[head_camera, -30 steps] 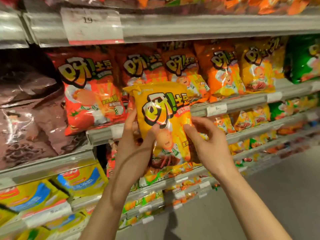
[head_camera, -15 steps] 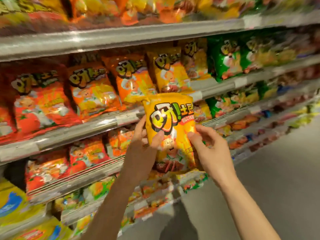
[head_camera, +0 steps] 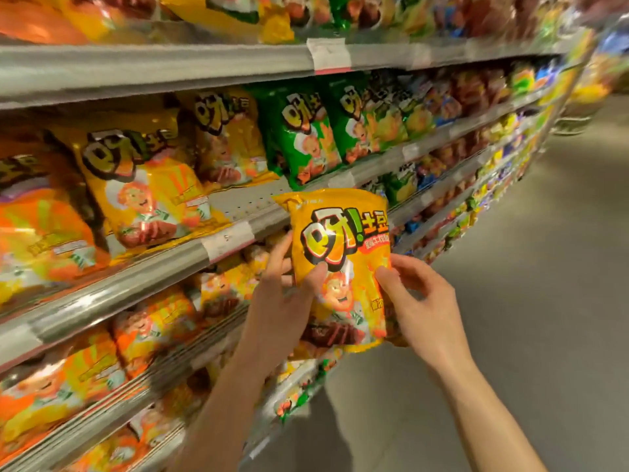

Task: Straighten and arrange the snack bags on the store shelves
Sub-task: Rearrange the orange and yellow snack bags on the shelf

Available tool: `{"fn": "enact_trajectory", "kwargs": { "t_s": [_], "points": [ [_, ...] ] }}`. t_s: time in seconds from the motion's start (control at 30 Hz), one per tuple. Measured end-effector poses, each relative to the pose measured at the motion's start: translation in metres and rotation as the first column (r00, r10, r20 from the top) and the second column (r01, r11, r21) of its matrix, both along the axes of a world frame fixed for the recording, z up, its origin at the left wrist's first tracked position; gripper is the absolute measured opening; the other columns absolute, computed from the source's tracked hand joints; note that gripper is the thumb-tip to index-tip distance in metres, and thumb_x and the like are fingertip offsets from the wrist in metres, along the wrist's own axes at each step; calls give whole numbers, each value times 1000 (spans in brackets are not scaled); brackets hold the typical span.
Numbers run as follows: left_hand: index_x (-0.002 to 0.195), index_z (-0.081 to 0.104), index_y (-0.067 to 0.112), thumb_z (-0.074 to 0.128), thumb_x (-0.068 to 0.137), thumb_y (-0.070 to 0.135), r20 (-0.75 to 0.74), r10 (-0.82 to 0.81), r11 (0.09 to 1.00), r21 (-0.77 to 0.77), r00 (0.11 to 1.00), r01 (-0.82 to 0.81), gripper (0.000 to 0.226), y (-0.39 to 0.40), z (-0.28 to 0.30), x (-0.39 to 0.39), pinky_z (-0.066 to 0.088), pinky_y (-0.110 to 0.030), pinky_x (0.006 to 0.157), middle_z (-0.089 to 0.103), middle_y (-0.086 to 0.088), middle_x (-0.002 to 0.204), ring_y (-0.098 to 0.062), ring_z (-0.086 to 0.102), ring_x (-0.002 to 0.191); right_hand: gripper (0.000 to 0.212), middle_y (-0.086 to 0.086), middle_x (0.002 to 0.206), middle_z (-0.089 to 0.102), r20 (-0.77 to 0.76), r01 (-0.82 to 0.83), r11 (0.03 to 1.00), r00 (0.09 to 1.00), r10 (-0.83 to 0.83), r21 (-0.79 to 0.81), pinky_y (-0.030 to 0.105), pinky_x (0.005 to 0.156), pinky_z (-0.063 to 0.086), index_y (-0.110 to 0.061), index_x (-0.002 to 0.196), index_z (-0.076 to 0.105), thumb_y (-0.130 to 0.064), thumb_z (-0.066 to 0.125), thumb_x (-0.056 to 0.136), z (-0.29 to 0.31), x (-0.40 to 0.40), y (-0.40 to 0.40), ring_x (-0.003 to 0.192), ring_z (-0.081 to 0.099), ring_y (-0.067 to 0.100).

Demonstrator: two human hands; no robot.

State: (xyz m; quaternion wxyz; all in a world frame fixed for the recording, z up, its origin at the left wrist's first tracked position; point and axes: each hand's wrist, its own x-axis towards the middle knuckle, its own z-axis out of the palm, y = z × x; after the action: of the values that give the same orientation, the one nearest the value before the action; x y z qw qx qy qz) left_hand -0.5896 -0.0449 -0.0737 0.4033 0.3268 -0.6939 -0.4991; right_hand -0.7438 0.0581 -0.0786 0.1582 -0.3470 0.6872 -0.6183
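I hold a yellow snack bag (head_camera: pixel 340 240) upright in front of the shelves. My left hand (head_camera: pixel 279 301) grips its left edge, thumb on the front. My right hand (head_camera: pixel 422 308) pinches its right edge. Behind the bag, the middle shelf (head_camera: pixel 170 257) carries matching yellow bags (head_camera: pixel 143 185) leaning back. Between those yellow bags and the green bags (head_camera: pixel 303 131), a bare strip of perforated shelf floor (head_camera: pixel 248 202) shows. The held bag's top sits just below and to the right of that strip.
Orange bags (head_camera: pixel 37 226) fill the shelf's left end. An upper shelf (head_camera: pixel 204 66) with a price tag (head_camera: pixel 328 56) hangs overhead. Lower shelves (head_camera: pixel 102 386) hold more orange and yellow bags. Grey aisle floor (head_camera: pixel 510 301) stretches to the right.
The view has swung right along the shelves. The yellow bag stays in both hands, now in front of the yellow and green section instead of the red and orange bags.
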Motion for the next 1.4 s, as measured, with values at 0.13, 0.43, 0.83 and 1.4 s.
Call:
{"fn": "enact_trajectory", "kwargs": {
  "t_s": [0.13, 0.43, 0.83, 1.4],
  "points": [
    [147, 39, 44, 68, 91, 44, -31, -18, 1000, 17, 999, 18, 63, -48, 4, -48, 54, -20, 89, 70, 10, 125, 1, 69, 104, 24, -11, 103, 75, -38, 24, 1000, 999, -23, 9, 23, 83, 54, -27, 112, 72, -34, 72, 89, 16, -49, -42, 95, 69, 1],
    [149, 32, 45, 58, 97, 46, 8, 258, 966, -38, 966, -257, 58, -126, 35, -61, 38, 6, 68, 59, 35, 108, 33, 53, 80, 22, -12, 108, 72, -145, -172, 984, 975, 166, -34, 26, 86, 51, -30, 113, 70, -36, 70, 91, 45, -82, -159, 102, 65, 3],
    [148, 46, 32, 65, 95, 42, -43, 681, 721, -135, 731, -679, 57, -148, 60, -36, 51, -26, 102, 69, 17, 129, 3, 64, 117, 9, -15, 92, 68, -322, -626, 776, 752, 574, -79, 6, 69, 44, -38, 94, 67, -33, 60, 98, 72, -67, -266, 83, 62, -4],
    [142, 43, 16, 41, 108, 32, 332, 723, 682, -203, 605, -703, 37, -185, 87, -49, 43, -19, 70, 63, 0, 105, -5, 63, 89, 59, -5, 111, 52, -504, -653, 752, 623, 598, 86, 46, 90, 56, -16, 140, 48, -41, 69, 90, 64, -67, -322, 100, 60, 15]
  ]
}}
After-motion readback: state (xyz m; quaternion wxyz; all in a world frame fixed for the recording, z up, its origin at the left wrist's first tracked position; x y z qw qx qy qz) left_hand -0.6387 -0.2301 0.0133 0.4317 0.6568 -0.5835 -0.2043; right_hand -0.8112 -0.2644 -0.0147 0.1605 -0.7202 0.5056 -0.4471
